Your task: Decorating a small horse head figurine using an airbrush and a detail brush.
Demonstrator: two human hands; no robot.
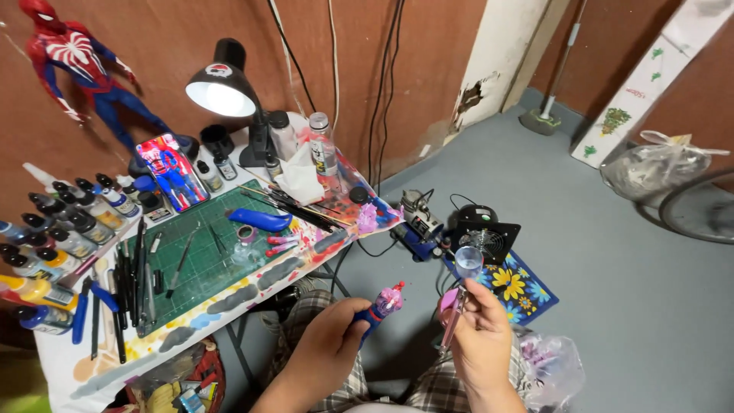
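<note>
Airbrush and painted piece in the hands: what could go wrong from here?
1. The airbrush in the right hand has an open cup on top; tilting may spill paint onto the lap.
2. The left hand grips the small pink-and-blue piece by its lower end; it might slip or smudge.

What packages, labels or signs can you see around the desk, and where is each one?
Boxed figure package: flat rectangle lying left of the desk lamp, red and blue.
Clear bottle: upright at the table's back edge, pale label band.
Paint bottles: rows at the table's left, small coloured labels.
White panel: leaning on the wall, top right, green plant pictures.
</note>
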